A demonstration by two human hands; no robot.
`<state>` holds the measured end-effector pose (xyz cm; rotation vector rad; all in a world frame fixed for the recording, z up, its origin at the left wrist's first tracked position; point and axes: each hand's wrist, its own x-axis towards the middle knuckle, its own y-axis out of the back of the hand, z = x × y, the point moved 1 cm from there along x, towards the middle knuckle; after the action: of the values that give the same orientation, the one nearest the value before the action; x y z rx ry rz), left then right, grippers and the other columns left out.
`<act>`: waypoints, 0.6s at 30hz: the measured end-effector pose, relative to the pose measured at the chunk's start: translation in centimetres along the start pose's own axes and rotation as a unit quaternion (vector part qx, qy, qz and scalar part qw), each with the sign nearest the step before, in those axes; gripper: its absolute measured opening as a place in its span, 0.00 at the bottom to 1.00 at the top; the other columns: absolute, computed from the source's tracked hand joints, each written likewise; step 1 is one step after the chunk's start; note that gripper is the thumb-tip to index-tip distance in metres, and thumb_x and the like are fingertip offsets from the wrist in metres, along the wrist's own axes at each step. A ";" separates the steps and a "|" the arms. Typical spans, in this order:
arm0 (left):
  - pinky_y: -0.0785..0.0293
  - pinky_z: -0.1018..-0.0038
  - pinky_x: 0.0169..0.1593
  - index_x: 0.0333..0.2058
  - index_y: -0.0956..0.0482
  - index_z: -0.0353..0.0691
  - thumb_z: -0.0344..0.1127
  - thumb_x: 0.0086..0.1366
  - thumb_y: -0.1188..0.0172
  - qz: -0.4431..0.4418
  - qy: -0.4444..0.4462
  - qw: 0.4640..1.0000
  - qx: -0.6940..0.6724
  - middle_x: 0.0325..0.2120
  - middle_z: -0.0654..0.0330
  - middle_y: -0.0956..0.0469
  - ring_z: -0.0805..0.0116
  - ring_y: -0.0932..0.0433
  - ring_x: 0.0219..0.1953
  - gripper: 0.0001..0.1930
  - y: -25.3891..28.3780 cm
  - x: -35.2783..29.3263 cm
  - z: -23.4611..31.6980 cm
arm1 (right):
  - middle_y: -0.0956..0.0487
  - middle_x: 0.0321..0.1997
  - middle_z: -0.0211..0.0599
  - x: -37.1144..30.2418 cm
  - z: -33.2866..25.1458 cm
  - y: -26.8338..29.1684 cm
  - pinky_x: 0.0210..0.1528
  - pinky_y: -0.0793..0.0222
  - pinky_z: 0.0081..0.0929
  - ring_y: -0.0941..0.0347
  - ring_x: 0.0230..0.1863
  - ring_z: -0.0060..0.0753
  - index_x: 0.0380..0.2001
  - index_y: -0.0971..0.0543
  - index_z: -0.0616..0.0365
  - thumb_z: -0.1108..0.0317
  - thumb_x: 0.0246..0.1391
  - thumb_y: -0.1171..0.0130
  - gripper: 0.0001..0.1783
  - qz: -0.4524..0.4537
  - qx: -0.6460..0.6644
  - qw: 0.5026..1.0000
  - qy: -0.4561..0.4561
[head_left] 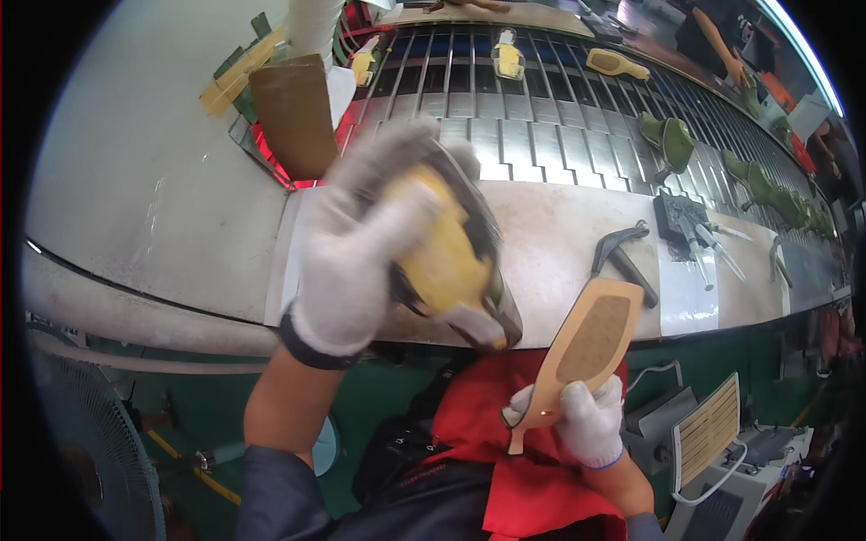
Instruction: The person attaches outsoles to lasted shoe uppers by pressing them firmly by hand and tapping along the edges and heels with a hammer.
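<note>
My left hand [341,261], in a white glove, grips a lasted shoe upper [442,248] with its yellow underside turned up. The upper is dark along its sides and blurred by motion, held over the front edge of the bench. My gloved right hand [592,424] holds a tan shoe sole [591,334] with a heel, low in front of my red apron. The sole stands tilted, its toe end up and its heel down by my fingers. Just past the sole's tip a black-headed hammer [627,257] lies on the bench.
Beyond the pale bench strip [550,234] runs a slatted metal conveyor [505,144]. It carries yellow-bottomed uppers [509,59], a tan sole [617,64] and green shoes [667,140]. A dark block with white-handled tools [690,225] sits right. A brown cardboard flap [293,117] stands left.
</note>
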<state>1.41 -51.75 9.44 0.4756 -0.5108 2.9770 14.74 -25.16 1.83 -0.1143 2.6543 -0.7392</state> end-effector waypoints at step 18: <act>0.23 0.45 0.73 0.72 0.32 0.29 0.53 0.58 0.17 -0.128 0.051 0.989 -0.060 0.65 0.36 0.22 0.40 0.22 0.70 0.52 -2.6 -3.5 0.1 | 0.11 0.30 0.35 2.4 -3.8 -7.6 0.34 0.23 0.25 0.21 0.29 0.16 0.45 0.10 0.67 0.66 0.73 0.36 0.13 -0.112 -0.307 0.933 0.148</act>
<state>5.16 -49.40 9.24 0.3468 -0.5686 2.6904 10.89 -30.23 7.93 -0.5156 3.1056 0.0552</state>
